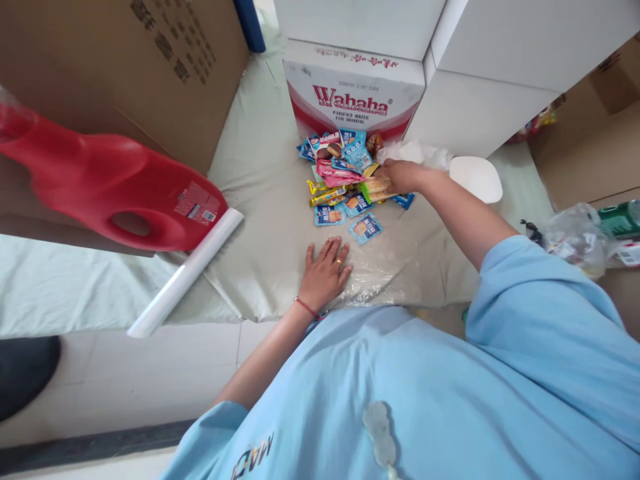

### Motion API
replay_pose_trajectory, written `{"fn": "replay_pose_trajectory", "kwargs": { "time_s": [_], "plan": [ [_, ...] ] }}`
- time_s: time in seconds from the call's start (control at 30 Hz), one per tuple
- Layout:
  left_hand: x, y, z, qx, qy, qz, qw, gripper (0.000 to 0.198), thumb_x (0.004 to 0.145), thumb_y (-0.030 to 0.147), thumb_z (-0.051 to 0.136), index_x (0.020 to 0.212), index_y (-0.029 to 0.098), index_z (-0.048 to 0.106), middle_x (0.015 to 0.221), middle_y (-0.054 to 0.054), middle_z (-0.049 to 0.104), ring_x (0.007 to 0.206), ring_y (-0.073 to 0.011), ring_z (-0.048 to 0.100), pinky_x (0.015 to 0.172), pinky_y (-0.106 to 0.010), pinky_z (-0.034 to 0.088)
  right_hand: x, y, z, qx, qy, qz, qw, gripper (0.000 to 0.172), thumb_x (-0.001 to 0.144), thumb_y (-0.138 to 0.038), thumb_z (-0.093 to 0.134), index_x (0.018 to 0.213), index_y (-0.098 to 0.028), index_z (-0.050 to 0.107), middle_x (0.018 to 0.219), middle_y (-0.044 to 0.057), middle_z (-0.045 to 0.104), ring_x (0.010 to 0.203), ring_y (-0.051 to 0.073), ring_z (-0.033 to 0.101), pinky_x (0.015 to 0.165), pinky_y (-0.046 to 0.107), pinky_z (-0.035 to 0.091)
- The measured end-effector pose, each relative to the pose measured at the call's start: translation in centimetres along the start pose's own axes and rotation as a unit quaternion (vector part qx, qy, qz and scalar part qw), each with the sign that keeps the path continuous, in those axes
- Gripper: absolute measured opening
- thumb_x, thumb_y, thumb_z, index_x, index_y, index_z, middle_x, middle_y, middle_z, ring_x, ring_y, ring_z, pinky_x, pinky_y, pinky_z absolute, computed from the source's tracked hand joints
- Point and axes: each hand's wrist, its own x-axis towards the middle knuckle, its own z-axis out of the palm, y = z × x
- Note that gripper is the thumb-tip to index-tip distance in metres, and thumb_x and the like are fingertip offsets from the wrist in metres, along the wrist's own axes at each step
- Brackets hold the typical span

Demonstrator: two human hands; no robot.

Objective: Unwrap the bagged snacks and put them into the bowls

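My left hand (326, 272) lies flat with fingers spread on a clear plastic bag (380, 273) spread over the pale green cloth (260, 200). My right hand (400, 176) reaches forward into a pile of small snack packets (343, 175) and closes on a few yellow and orange packets (376, 189). One blue packet (365, 228) lies apart, nearest my left hand. The pile sits just in front of a white and red Wahaha carton (353, 90).
A big red jug (110, 193) lies on its side at the left, with a white roll (186, 272) beside it. Cardboard boxes (125, 60) stand behind it, white boxes (480, 67) at the right. A white lid (476, 177) and bagged items (580, 237) lie to the right.
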Motion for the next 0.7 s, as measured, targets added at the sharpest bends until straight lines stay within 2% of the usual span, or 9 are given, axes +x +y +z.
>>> {"fn": "replay_pose_trajectory", "kwargs": {
  "time_s": [0.13, 0.2, 0.3, 0.37, 0.47, 0.57, 0.63, 0.7],
  "plan": [
    [0.0, -0.1, 0.0, -0.001, 0.001, 0.002, 1.0, 0.059, 0.109, 0.046, 0.037, 0.162, 0.023, 0.045, 0.172, -0.013, 0.037, 0.162, -0.0297, 0.032, 0.132, -0.066, 0.012, -2.1, -0.9, 1.1, 0.026, 0.049, -0.035, 0.998, 0.08, 0.08, -0.035, 0.082, 0.154, -0.023, 0.054, 0.161, 0.015, 0.045, 0.125, 0.034, 0.058, 0.103, 0.042, 0.048],
    [0.0, 0.0, 0.0, 0.001, 0.0, 0.003, 1.0, 0.058, 0.109, 0.046, 0.037, 0.162, 0.023, 0.045, 0.172, -0.013, 0.038, 0.162, -0.0296, 0.032, 0.132, -0.065, 0.013, -2.6, -1.3, 1.6, -0.01, 0.061, -0.039, 0.997, 0.082, 0.079, -0.035, 0.081, 0.155, -0.021, 0.053, 0.16, 0.015, 0.047, 0.132, 0.038, 0.051, 0.104, 0.046, 0.046],
    [0.0, 0.0, 0.0, 0.003, 0.003, 0.0, 1.0, 0.058, 0.109, 0.046, 0.037, 0.161, 0.023, 0.046, 0.172, -0.012, 0.038, 0.161, -0.0291, 0.033, 0.132, -0.065, 0.013, -2.7, -1.9, 1.8, -0.055, 0.08, -0.025, 0.995, 0.067, 0.088, -0.028, 0.068, 0.153, -0.019, 0.056, 0.148, 0.017, 0.058, 0.133, 0.041, 0.047, 0.104, 0.049, 0.044],
    [0.0, 0.0, 0.0, 0.001, 0.005, 0.0, 1.0, 0.057, 0.109, 0.046, 0.037, 0.16, 0.024, 0.047, 0.172, -0.012, 0.038, 0.161, -0.0289, 0.033, 0.132, -0.064, 0.013, -2.7, -2.2, 1.6, -0.053, 0.083, -0.011, 0.995, 0.056, 0.093, -0.023, 0.057, 0.148, -0.017, 0.06, 0.141, 0.018, 0.062, 0.127, 0.039, 0.051, 0.102, 0.048, 0.044],
    [-0.1, 0.1, 0.0, -0.004, 0.008, 0.0, 1.0, 0.057, 0.108, 0.046, 0.038, 0.16, 0.024, 0.048, 0.171, -0.012, 0.04, 0.161, -0.0286, 0.034, 0.132, -0.063, 0.013, -3.4, -2.1, 1.1, -0.027, 0.08, 0.01, 0.996, 0.049, 0.095, -0.022, 0.05, 0.142, -0.014, 0.063, 0.133, 0.02, 0.064, 0.116, 0.036, 0.056, 0.097, 0.045, 0.046],
    [-0.1, 0.0, 0.0, -0.007, 0.011, -0.002, 1.0, 0.057, 0.109, 0.046, 0.038, 0.16, 0.024, 0.048, 0.171, -0.011, 0.041, 0.16, -0.0282, 0.034, 0.133, -0.063, 0.013, -6.3, -1.1, 0.7, 0.023, 0.135, 0.043, 0.99, 0.05, 0.098, -0.029, 0.05, 0.143, -0.013, 0.06, 0.131, 0.02, 0.065, 0.119, 0.037, 0.057, 0.101, 0.048, 0.047],
    [-0.1, 0.0, 0.1, -0.009, 0.012, -0.002, 1.0, 0.057, 0.109, 0.046, 0.037, 0.159, 0.023, 0.048, 0.171, -0.011, 0.041, 0.161, -0.0281, 0.033, 0.133, -0.063, 0.012, -9.5, -0.2, 0.9, 0.063, 0.174, 0.07, 0.98, 0.053, 0.099, -0.036, 0.05, 0.147, -0.015, 0.055, 0.134, 0.019, 0.065, 0.123, 0.038, 0.057, 0.105, 0.051, 0.047],
    [-0.1, 0.0, 0.1, -0.011, 0.01, 0.001, 1.0, 0.056, 0.109, 0.046, 0.036, 0.159, 0.023, 0.048, 0.171, -0.011, 0.04, 0.161, -0.0281, 0.033, 0.133, -0.063, 0.011, -13.3, 0.9, 1.7, 0.091, 0.174, 0.099, 0.975, 0.055, 0.097, -0.04, 0.051, 0.148, -0.018, 0.054, 0.134, 0.018, 0.066, 0.123, 0.039, 0.06, 0.106, 0.055, 0.048]
  ]
}}
